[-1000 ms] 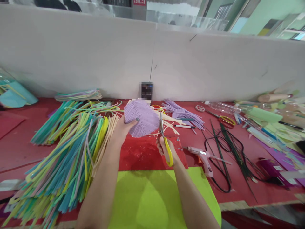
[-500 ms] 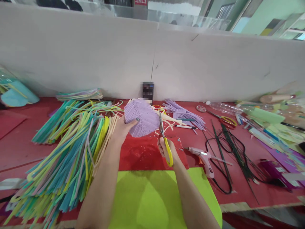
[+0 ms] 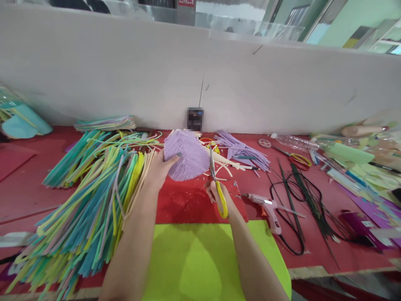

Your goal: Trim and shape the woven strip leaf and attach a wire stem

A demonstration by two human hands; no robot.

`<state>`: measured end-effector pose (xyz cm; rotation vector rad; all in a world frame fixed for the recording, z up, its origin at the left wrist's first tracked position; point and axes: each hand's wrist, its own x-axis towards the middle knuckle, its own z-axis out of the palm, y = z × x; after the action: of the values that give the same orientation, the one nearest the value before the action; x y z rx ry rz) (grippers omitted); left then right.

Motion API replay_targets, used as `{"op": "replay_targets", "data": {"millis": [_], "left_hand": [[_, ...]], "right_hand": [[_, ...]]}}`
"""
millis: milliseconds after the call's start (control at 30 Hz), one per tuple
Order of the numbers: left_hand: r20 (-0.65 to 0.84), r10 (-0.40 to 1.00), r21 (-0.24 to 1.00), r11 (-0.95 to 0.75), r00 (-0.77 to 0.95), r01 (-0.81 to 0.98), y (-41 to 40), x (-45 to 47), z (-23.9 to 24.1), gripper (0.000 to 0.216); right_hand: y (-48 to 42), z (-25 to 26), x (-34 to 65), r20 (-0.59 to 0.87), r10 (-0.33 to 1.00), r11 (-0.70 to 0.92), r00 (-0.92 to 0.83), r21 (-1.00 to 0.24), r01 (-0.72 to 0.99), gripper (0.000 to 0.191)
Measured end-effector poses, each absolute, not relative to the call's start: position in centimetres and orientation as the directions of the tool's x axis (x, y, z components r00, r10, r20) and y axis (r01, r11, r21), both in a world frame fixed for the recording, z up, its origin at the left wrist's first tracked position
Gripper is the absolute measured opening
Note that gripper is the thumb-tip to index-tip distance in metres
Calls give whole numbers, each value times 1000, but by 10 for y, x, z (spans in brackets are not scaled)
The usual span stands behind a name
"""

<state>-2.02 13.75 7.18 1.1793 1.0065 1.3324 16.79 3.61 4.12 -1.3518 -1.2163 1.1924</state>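
My left hand [image 3: 163, 165] grips the left side of a lilac leaf made of pipe cleaners [image 3: 187, 156], with the thumb lying over its front. The leaf is held up above a red mat [image 3: 188, 205], its slanted rows meeting along a middle line. In my right hand [image 3: 217, 194] are yellow-handled scissors [image 3: 222, 200], their blades pointing up. The blades stand close beside the leaf's right edge; whether they touch it I cannot tell. Behind the leaf lie loose lilac pipe cleaners [image 3: 244, 150] and cream ones [image 3: 224, 159].
A big heap of coloured pipe cleaners [image 3: 84, 209] covers the left side. To the right lie a pink glue gun [image 3: 270, 211] with a black cord, dark green stems [image 3: 310, 200], another pair of scissors [image 3: 299, 161] and a plastic bottle [image 3: 294, 141]. A pale partition [image 3: 125, 67] stands behind.
Both hands keep hold of the leaf and the scissors, almost in the same place. A cream piece now lies by the scissors' pivot, and the view has shifted slightly.
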Motion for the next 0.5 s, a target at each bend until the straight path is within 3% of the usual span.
{"op": "replay_targets", "data": {"millis": [333, 500], "left_hand": [[79, 995, 985, -68, 61, -158, 137, -33, 74, 55], [87, 994, 988, -77, 66, -135, 138, -34, 73, 53]], "right_hand": [[33, 46, 169, -16, 1000, -16, 0, -983, 184, 53], [34, 42, 167, -58, 998, -61, 24, -988, 143, 53]]}}
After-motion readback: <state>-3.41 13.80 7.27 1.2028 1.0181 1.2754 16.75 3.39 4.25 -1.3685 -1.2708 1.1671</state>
